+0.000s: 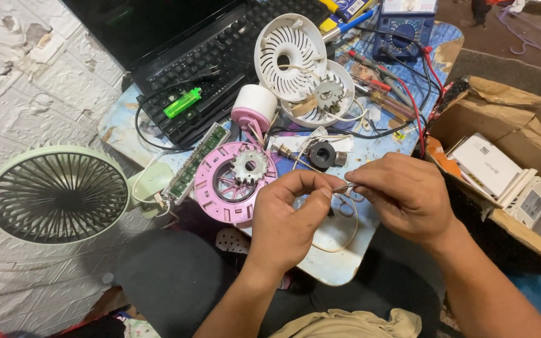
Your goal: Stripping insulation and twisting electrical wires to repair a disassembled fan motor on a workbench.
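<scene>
My left hand [289, 216] and my right hand [402, 194] meet over a small blue-topped table [123, 122]. Both pinch the bare end of a thin pale wire [342, 188] between thumb and fingertips. The wire loops down below the hands over a white plate-like part [336, 266]. Just left of my left hand lies a pink round fan housing [220, 188] with a toothed metal stator [249, 167] in it. Behind the hands sit a small black ring motor part [322, 154] and a narrow green circuit board [195, 159].
A pale green desk fan [57, 194] stands at the left. White fan grilles [292, 56], a pink-and-white cylinder [255, 106], a black laptop [201, 56] with a green lighter [181, 102], a blue multimeter [402, 28] with red and black leads lie behind. A cardboard box [508, 125] holds white devices at right.
</scene>
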